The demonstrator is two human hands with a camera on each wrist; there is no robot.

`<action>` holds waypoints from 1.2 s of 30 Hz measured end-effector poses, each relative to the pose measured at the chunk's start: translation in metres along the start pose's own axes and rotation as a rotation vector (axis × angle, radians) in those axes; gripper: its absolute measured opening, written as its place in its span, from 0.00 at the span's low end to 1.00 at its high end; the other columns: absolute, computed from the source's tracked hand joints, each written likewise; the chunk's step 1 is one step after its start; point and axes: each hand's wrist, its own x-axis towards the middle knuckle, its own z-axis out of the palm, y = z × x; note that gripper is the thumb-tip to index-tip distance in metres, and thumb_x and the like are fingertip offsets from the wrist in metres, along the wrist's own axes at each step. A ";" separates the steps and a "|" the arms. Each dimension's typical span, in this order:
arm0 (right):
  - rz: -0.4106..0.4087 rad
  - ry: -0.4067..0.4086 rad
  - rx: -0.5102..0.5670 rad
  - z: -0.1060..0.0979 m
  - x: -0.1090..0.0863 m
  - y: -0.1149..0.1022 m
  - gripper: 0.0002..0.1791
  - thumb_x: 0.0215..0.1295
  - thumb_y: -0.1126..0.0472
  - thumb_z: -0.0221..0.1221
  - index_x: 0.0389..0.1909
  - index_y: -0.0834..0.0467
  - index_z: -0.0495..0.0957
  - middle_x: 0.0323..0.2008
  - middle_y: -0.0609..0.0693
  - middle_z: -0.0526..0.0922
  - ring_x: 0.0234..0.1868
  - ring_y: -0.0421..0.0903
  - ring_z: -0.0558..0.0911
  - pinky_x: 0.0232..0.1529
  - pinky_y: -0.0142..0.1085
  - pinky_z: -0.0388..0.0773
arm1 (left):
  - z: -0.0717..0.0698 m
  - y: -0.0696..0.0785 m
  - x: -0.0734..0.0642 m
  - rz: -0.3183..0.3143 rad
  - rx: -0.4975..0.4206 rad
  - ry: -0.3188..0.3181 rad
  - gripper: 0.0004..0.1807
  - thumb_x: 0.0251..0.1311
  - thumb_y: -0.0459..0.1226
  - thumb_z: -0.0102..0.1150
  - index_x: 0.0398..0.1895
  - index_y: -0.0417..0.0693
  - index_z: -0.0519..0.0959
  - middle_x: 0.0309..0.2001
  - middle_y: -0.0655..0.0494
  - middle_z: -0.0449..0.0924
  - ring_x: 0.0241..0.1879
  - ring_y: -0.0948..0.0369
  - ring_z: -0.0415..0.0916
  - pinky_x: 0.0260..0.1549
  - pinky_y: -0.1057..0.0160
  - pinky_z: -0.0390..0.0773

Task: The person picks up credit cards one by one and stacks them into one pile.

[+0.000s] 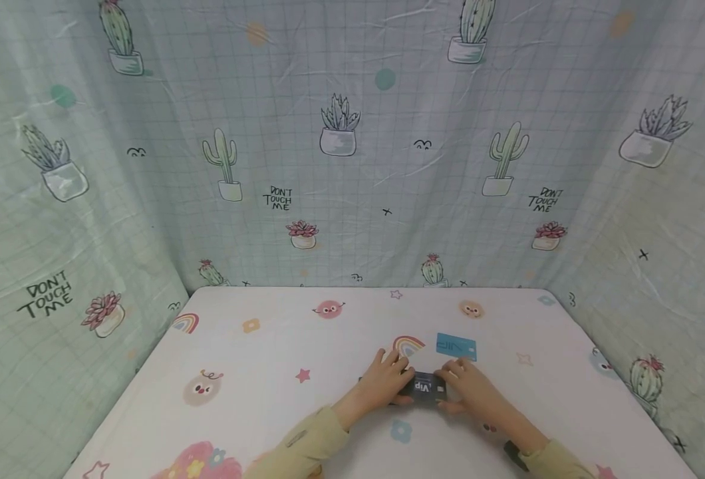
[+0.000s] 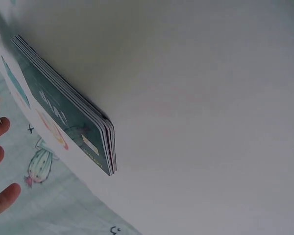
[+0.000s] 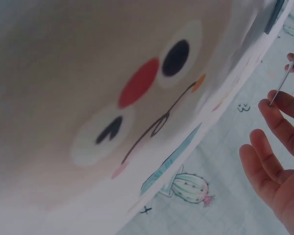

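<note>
A black card (image 1: 429,387) with "Vip" lettering is held up between my two hands. My left hand (image 1: 386,382) pinches its left end between thumb and fingers. My right hand (image 1: 467,386) grips the other end, and the right wrist view shows the card edge-on between thumb and fingertips. On the tabletop lies a neat stack of dark cards (image 2: 63,105), with a gold chip on the top one; in the head view the left hand mostly covers it. A blue "VIP" card (image 1: 456,346) lies flat beyond the right hand.
The white table (image 1: 257,399) is printed with rainbows, stars and smiling faces. A curtain (image 1: 352,179) with cactus prints hangs round its back and sides. A dark band (image 1: 515,456) sits at the right wrist.
</note>
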 end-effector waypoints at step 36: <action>-0.145 0.103 0.088 0.009 0.015 -0.018 0.30 0.42 0.45 0.66 0.48 0.53 0.74 0.42 0.42 0.75 0.40 0.38 0.66 0.39 0.34 0.71 | -0.008 -0.025 -0.049 -0.019 0.001 -0.012 0.29 0.48 0.62 0.53 0.48 0.55 0.74 0.42 0.62 0.73 0.43 0.61 0.65 0.47 0.54 0.68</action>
